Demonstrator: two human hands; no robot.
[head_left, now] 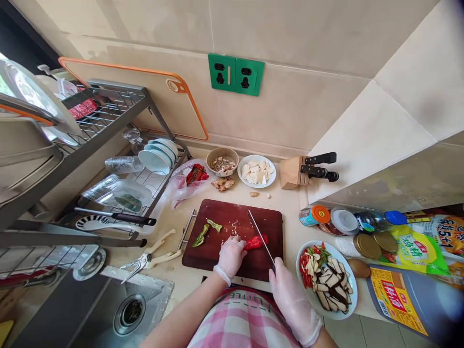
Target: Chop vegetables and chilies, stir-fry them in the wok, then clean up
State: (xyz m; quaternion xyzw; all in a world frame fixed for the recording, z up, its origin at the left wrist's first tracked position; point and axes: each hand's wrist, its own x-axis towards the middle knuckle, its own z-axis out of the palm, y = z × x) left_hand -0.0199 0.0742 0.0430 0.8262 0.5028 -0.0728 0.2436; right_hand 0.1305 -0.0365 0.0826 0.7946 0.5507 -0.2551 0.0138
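Observation:
A brown cutting board (212, 253) lies on the counter in front of me. My left hand (232, 255), in a clear glove, has its fingers curled against the left end of a red pepper (254, 242) and pins it to the board. Gloved as well, my right hand (292, 297) is wrapped round the handle of a kitchen knife (260, 235). Its thin blade crosses the pepper towards the right end; whether it has cut through I cannot tell. Green pepper pieces (200, 235) and scattered pale seeds (234, 227) sit on the board's left half.
Right of the board stands a plate (353, 302) of sliced mushrooms and shredded peppers. Behind are a dish of white slices (257, 171), a basket (222, 162), ginger (223, 184) and a knife block (293, 172). Kitchen scissors (147, 261) lie beside the sink (159, 295); seasoning bottles (357, 245) line the right.

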